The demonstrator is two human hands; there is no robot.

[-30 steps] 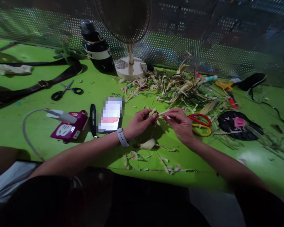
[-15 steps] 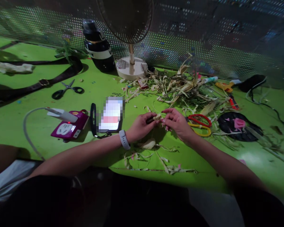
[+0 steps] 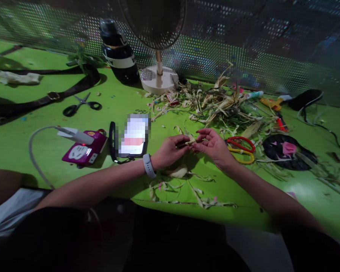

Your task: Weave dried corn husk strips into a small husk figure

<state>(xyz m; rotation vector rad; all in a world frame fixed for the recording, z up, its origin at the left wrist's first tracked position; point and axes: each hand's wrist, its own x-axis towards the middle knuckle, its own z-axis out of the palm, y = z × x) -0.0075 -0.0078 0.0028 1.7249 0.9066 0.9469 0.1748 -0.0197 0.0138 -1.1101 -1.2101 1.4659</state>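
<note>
One pale husk piece (image 3: 191,141) sits pinched in the left hand (image 3: 170,152), above the green table (image 3: 113,107) near its front edge. The right hand (image 3: 215,149) meets it, fingers loosely curled; whether they grip, I can't tell. Dried husks (image 3: 212,99) heap toward the back edge.

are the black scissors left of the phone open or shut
Open: the black scissors lie on the green table with blades spread in a V and handle loops apart.
</note>
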